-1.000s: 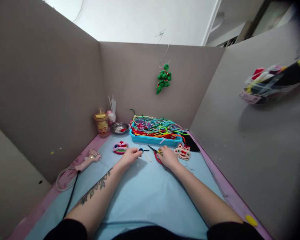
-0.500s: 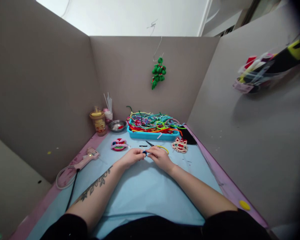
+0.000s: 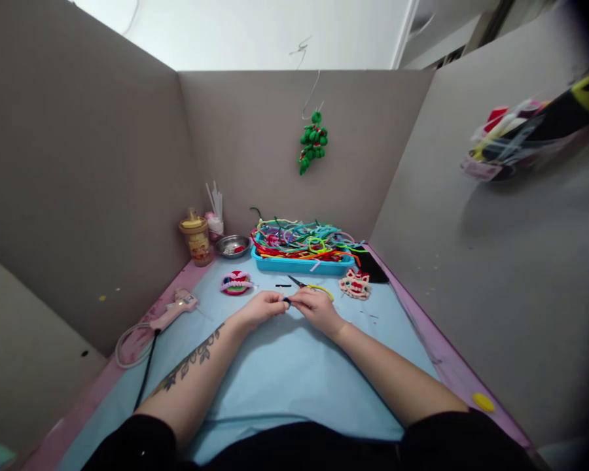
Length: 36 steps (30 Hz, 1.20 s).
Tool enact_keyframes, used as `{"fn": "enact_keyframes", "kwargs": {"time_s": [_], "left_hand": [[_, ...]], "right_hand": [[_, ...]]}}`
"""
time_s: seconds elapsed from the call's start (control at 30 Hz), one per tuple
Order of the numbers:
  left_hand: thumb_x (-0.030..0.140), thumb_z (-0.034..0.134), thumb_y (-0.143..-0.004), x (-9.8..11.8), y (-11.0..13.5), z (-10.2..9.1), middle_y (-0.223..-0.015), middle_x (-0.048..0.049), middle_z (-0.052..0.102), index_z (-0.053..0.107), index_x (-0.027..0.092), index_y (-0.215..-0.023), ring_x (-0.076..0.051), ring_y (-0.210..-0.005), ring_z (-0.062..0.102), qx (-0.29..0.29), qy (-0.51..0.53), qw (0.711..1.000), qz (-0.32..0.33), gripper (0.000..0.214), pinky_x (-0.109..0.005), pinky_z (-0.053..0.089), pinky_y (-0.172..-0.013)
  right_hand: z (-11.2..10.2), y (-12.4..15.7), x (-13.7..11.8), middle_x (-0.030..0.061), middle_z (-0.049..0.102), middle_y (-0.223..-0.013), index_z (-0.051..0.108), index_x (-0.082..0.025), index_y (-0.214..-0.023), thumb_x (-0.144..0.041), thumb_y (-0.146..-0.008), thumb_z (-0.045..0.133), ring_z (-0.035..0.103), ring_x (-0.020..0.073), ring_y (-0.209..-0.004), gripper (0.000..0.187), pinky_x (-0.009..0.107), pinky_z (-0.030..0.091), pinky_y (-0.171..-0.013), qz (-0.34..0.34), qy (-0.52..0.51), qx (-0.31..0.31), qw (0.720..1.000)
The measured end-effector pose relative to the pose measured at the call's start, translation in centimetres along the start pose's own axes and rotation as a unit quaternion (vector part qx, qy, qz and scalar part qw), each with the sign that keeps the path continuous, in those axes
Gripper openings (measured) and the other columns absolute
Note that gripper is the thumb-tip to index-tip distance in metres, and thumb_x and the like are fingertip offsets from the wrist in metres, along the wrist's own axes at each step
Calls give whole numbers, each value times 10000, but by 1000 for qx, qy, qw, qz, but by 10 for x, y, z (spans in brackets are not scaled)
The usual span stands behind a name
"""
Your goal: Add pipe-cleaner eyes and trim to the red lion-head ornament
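Observation:
Between my fingertips is a small dark blue piece (image 3: 287, 301), perhaps pipe cleaner; most of it is covered. My left hand (image 3: 264, 309) pinches it from the left, and my right hand (image 3: 315, 307) pinches it from the right, the two almost touching. Just beyond my right hand lie yellow-handled scissors (image 3: 319, 288) with dark blades. A short black strip (image 3: 283, 285) rests beyond my fingers. To the left is a red, pink and green fuzzy ornament (image 3: 236, 282); to the right, a cream and red one (image 3: 355, 284).
A blue tray (image 3: 299, 266) heaped with colourful pipe cleaners stands at the back. Left of it are a metal bowl (image 3: 233, 246) and a lidded cup (image 3: 196, 240). A pink glue gun (image 3: 174, 310) with its cord lies at left. Grey panels (image 3: 245, 150) enclose the table.
Both hands stay together in nearly the same place, with the fingertips drawn closer round the blue piece. The whole view has shifted slightly.

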State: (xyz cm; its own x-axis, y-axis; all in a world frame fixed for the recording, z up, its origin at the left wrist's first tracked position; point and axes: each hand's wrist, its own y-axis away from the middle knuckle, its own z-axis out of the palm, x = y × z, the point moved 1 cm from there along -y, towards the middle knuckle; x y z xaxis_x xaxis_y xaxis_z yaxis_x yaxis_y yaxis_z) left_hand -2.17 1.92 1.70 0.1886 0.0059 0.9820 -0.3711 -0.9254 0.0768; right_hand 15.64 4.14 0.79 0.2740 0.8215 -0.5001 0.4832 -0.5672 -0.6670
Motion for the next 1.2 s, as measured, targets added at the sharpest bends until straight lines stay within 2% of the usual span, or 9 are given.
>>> {"fn": "enact_keyframes", "kwargs": {"time_s": [0.27, 0.53, 0.63, 0.7, 0.8, 0.9, 1.03, 1.2], "left_hand": [[444, 617, -667, -2, -2, 0, -515, 61, 390, 474, 164, -589, -72, -476, 268, 9, -19, 1000, 0, 323, -228, 178, -475], [472, 602, -672, -6, -5, -2, -540, 46, 413, 513, 155, -620, -79, -493, 303, 25, -52, 998, 0, 333, -218, 205, -480], [467, 590, -685, -7, -6, -4, -549, 42, 423, 528, 148, -632, -81, -500, 313, 34, -63, 997, 10, 329, -217, 210, -483], [480, 583, -692, -9, -7, -6, -534, 49, 400, 526, 150, -634, -78, -489, 296, 41, -68, 997, 9, 340, -217, 200, -476], [513, 575, -690, -10, -8, -6, -518, 56, 372, 522, 154, -634, -76, -477, 278, 54, -75, 996, 9, 368, -215, 189, -466], [503, 572, -695, -12, -9, -4, -514, 54, 375, 531, 152, -632, -77, -477, 279, 54, -81, 995, 17, 360, -215, 190, -464], [452, 573, -710, -11, -8, -1, -504, 54, 385, 540, 152, -630, -79, -474, 277, 42, -84, 995, 31, 312, -220, 189, -461], [447, 582, -715, -8, -6, 0, -487, 70, 331, 450, 171, -577, -72, -464, 245, 20, -91, 995, 29, 335, -224, 180, -458]], "right_hand": [[0, 0, 2, 74, 676, -805, 705, -209, -894, -281, -864, 519, 625, 166, -758, 201, 310, 500, -730, 8, -8, -5, 1000], [-2, 0, 3, 55, 663, -818, 698, -218, -905, -281, -833, 550, 597, 157, -736, 176, 289, 479, -722, 55, -21, -17, 998], [-4, -1, 2, 50, 658, -856, 677, -207, -953, -269, -809, 567, 563, 135, -676, 192, 263, 462, -666, 92, -22, -12, 995], [-4, -2, 2, 40, 650, -836, 672, -192, -917, -270, -786, 582, 541, 122, -643, 177, 244, 442, -625, 131, -25, -14, 991], [-2, -4, 5, 9, 626, -717, 659, -172, -794, -285, -751, 597, 515, 109, -594, 136, 222, 409, -576, 208, -55, -42, 976], [2, -4, 6, -17, 586, -616, 632, -162, -753, -311, -737, 590, 495, 100, -536, 155, 211, 387, -532, 269, -123, -71, 953], [3, -5, 3, -40, 529, -536, 594, -165, -740, -336, -729, 584, 468, 93, -477, 172, 204, 364, -490, 298, -164, -76, 937], [4, -4, -2, -55, 479, -467, 528, -176, -662, -331, -738, 545, 410, 80, -439, 174, 190, 304, -452, 320, -183, -88, 926]]}}
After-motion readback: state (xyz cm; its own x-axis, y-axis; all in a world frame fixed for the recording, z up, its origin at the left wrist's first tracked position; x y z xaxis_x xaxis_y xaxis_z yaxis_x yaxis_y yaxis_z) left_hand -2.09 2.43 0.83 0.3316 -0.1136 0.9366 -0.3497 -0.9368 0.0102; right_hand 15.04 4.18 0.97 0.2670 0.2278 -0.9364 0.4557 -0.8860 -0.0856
